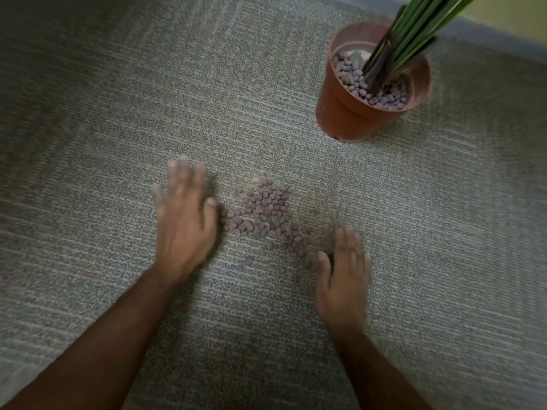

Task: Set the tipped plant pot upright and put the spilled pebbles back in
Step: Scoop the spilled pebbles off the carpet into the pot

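Head view, flat empty hands: left hand (185,220), right hand (343,279) flank pebbles (263,211), pot (349,113) upright beyond.

pot: terracotta-coloured plant pot (352,113), round, tapered, standing upright on the carpet, at about 1 o'clock from frame centre
pot fill: partly filled with purplish-grey pebbles, level below the rim, heaped toward the near side
plant: green stalks (414,34) with dark bases rise from the pot middle, leaning toward 1 o'clock and out of frame
spill: loose patch of the same spilled pebbles (266,211) on the carpet, near frame centre, at about 7 o'clock from the pot and well apart from it
spill shape: dense cluster in the middle, thinner trail toward 5 o'clock, a few strays at 6 o'clock; edges blurred
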### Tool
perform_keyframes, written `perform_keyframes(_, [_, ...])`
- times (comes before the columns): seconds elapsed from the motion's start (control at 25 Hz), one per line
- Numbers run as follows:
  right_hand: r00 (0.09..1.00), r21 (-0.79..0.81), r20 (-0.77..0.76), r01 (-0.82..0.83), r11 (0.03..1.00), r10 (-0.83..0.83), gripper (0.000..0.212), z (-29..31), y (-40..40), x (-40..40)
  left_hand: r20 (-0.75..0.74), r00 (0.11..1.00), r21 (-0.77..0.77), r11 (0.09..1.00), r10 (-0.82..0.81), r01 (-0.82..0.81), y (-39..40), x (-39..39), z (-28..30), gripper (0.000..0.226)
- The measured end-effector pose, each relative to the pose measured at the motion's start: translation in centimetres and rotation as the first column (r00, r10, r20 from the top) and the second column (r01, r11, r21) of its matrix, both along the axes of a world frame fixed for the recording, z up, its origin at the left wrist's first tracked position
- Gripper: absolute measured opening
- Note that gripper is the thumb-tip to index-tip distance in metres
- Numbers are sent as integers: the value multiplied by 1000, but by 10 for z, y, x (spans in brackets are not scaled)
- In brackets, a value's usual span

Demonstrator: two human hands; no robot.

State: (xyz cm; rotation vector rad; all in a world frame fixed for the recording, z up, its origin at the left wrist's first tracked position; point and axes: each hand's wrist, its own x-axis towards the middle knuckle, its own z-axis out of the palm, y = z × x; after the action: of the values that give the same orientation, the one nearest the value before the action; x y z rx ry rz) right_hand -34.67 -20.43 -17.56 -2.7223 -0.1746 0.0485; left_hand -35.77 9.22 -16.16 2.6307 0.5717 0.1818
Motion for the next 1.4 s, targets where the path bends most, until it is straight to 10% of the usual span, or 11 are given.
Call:
perform_keyframes(0.16, [952,52,-39,305,951,-303,65,-8,-5,-50,-236,930,46,959,284,-281,-1,-42,-19,78])
perform_keyframes(0.4, [968,28,-113,227,974,-222,63,4,62,-24,-230,962,-35,989,-147,143,-78,-8,-18,73])
perform_keyframes(0.64, [977,498,-213,102,861,8,62,33,80,47,19,893,-162,880,-449,446,-73,-7,-9,74])
perform_keyframes(0.92, [984,68,-101,156,985,-148,59,4,-1,-20,-139,738,248,698,-660,671,-67,-30,-43,92])
perform_keyframes(1.4, [875,-111,-44,-483,869,481,90,4,22,5,16,797,78,796,-604,601,-43,48,-15,85])
